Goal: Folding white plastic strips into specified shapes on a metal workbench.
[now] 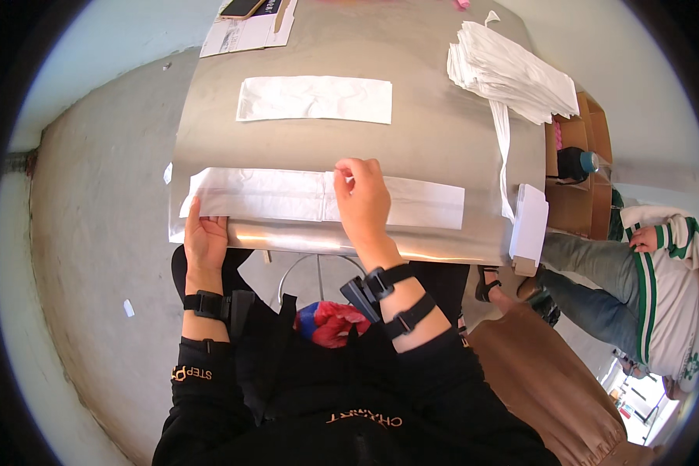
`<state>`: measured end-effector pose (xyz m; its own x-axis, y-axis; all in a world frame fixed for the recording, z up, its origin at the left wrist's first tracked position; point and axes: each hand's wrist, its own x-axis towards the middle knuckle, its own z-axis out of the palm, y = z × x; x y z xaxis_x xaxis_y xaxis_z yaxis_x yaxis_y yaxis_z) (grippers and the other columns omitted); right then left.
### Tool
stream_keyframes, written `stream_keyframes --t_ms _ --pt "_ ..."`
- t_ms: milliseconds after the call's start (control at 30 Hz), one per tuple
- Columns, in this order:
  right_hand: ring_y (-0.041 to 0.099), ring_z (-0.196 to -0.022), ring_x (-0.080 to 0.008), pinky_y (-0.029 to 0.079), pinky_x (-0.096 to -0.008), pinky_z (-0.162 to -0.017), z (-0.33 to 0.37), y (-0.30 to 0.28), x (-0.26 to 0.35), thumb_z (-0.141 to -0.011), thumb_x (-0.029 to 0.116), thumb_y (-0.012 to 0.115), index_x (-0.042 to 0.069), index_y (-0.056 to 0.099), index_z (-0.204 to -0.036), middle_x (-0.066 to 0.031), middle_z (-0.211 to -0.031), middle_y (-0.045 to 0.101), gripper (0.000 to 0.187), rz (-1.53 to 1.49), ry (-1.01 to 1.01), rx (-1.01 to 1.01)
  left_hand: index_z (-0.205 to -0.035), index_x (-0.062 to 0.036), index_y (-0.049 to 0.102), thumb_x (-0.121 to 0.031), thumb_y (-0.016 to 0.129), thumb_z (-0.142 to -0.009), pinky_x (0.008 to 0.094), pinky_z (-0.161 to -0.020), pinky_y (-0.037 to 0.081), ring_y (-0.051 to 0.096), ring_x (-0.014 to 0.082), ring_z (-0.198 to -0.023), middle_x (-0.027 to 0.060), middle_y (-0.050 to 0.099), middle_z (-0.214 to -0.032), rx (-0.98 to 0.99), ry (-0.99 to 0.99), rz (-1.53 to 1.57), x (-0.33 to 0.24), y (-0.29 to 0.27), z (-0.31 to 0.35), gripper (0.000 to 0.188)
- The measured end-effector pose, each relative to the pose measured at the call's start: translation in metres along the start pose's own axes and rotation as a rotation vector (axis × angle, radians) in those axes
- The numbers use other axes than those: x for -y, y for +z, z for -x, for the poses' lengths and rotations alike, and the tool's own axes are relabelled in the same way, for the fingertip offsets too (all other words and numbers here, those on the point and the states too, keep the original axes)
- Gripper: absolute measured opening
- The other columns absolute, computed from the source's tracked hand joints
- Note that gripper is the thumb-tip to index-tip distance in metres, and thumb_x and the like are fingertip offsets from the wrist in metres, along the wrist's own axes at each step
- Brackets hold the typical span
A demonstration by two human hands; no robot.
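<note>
A long white strip, paper-like and creased across its middle, lies along the table's near edge. My left hand is palm up at the strip's left end, thumb over the strip and fingertips tucked under its near edge. Above the crease, my right hand is closed with its fingers curled and thumb bent inward. What its fingertips pinch, if anything, is too small to make out. A shorter white folded piece lies flat beyond the strip.
The metal table carries a stack of white strips far right and white cards at its right edge. A cardboard box holding a dark bottle stands beyond. Another person is at the right.
</note>
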<state>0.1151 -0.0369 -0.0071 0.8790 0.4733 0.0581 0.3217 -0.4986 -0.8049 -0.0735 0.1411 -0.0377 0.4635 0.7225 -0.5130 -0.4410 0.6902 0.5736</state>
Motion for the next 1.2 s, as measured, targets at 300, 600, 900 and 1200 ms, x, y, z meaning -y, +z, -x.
stream_keyframes --t_ms 300,600,900,1200 --pt "0.053 -0.087 -0.0275 0.046 -0.0378 -0.069 0.025 -0.028 -0.021 -0.073 0.003 0.062 0.009 0.059 -0.099 -0.0093 -0.093 0.050 0.028 0.132 -0.143 -0.027 -0.118 -0.0040 0.050 -0.016 0.050 -0.092 0.0366 -0.100 0.038 0.050 0.0207 -0.113 0.0075 0.054 -0.120 -0.011 0.029 -0.041 -0.001 0.006 0.002 0.029" --pt "0.049 -0.095 -0.0286 0.040 -0.0403 -0.078 0.038 -0.007 -0.002 -0.069 0.008 0.067 0.007 0.058 -0.108 -0.0117 -0.100 0.049 0.041 0.211 -0.297 0.116 -0.119 -0.0022 0.048 -0.016 0.048 -0.092 0.0373 -0.102 0.036 0.048 0.0212 -0.116 0.0088 0.053 -0.122 -0.028 0.032 -0.033 0.000 0.008 0.004 0.030" --pt "0.046 -0.099 -0.0299 0.037 -0.0412 -0.081 0.040 -0.004 -0.003 -0.071 0.010 0.065 0.007 0.055 -0.113 -0.0125 -0.104 0.048 0.043 0.259 -0.308 0.096 -0.119 -0.0021 0.048 -0.015 0.047 -0.093 0.0368 -0.102 0.037 0.048 0.0216 -0.115 0.0089 0.053 -0.122 0.000 0.034 -0.021 -0.001 0.005 0.004 0.030" --pt "0.046 -0.098 -0.0294 0.038 -0.0413 -0.081 0.038 -0.002 -0.004 -0.071 0.010 0.067 0.008 0.054 -0.117 -0.0126 -0.105 0.047 0.047 0.277 -0.282 0.113 -0.118 -0.0023 0.049 -0.016 0.048 -0.093 0.0369 -0.101 0.038 0.050 0.0212 -0.114 0.0091 0.055 -0.120 0.000 0.018 -0.016 0.000 0.004 0.001 0.029"
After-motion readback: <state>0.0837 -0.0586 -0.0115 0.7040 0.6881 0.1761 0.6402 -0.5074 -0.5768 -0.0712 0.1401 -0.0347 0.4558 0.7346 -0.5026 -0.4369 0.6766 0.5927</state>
